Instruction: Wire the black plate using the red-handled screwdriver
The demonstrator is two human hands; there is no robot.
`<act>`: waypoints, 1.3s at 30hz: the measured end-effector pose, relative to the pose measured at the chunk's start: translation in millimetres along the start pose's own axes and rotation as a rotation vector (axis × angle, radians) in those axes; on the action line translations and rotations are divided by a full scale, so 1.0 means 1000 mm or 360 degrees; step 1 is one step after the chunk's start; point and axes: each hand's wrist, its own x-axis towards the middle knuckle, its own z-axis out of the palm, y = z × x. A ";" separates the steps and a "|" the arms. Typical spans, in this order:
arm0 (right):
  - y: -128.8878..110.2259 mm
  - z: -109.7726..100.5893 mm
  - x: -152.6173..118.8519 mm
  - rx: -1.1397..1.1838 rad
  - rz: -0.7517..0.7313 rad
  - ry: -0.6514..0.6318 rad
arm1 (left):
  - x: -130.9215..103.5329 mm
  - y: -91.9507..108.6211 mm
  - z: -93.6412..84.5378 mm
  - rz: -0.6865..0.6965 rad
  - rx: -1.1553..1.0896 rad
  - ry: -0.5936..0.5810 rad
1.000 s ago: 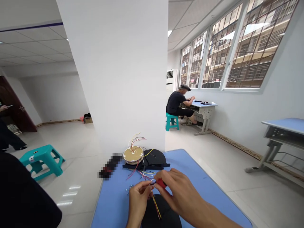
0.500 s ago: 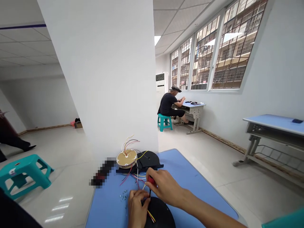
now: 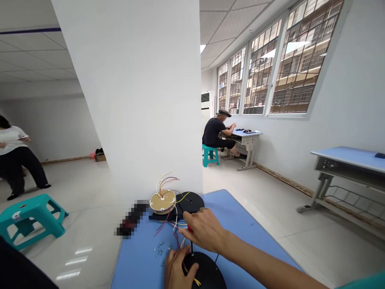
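Gripping a red-handled screwdriver, your right hand is closed around the handle and holds the thin shaft roughly upright, its tip down on the black round disc at the near edge of the blue table. Your left hand rests against the left rim of that disc with its fingers curled beside the wires; whether it pinches anything cannot be told from this view. Compared with 1 s ago, both hands have dropped from mid-air above the table — where they held the tool and wires between them — down to the disc, and the tool has turned from slanted to near vertical. Judge this as the tool being seated on a fastening point, though the tip itself is too small to confirm. Coloured wires — red, yellow, white — trail from the disc back to the tan round coil, which sits on a second black disc at the far end of the table. A few small screws lie loose just left of your left hand. A blurred dark object lies at the table's left corner. Another person sits at a separate desk by the windows, well apart.
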 end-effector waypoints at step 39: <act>0.000 -0.017 -0.004 -0.0083 -0.0401 -0.0272 | -0.004 0.002 0.004 -0.0092 0.0036 -0.0150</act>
